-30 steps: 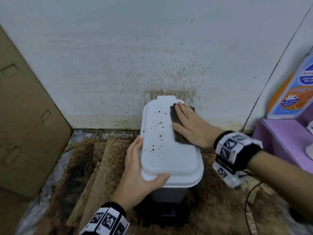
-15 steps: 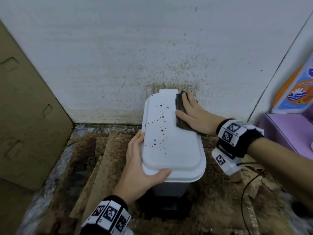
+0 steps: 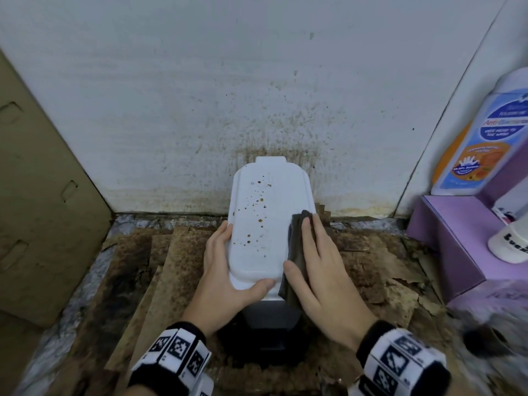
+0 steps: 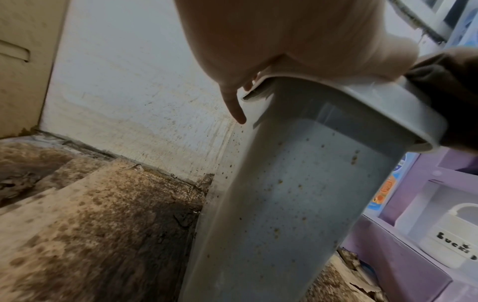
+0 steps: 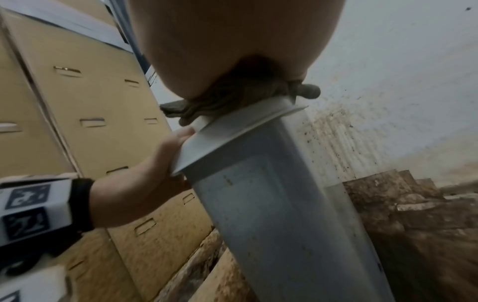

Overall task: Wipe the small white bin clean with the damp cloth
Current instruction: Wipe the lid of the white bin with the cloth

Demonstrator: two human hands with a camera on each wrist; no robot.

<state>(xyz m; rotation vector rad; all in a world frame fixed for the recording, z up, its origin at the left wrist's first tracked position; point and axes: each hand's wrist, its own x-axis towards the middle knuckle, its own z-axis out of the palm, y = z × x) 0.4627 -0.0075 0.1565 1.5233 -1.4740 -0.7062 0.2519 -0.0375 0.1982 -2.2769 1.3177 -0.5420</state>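
Note:
The small white bin (image 3: 265, 224) stands against the wall, and brown spots dot the left half of its lid. My left hand (image 3: 228, 267) grips the lid's near left corner, fingers along the side and thumb over the front edge. My right hand (image 3: 317, 270) lies flat with straight fingers on the dark damp cloth (image 3: 294, 252), pressing it onto the lid's near right edge. The left wrist view shows the speckled bin body (image 4: 297, 204) and the cloth (image 4: 450, 92) hanging over the rim. In the right wrist view the cloth (image 5: 232, 98) bunches under my palm.
Cardboard boxes (image 3: 43, 195) lean at the left. A purple box (image 3: 451, 238) at the right carries a soap bottle (image 3: 483, 144) and a white jar (image 3: 511, 244). The wall (image 3: 257, 95) behind the bin is splattered. Stained cardboard (image 3: 160, 281) covers the floor.
My right hand has slid the cloth from the lid's far right corner down along the right side to the near edge. The left hand has kept its grip.

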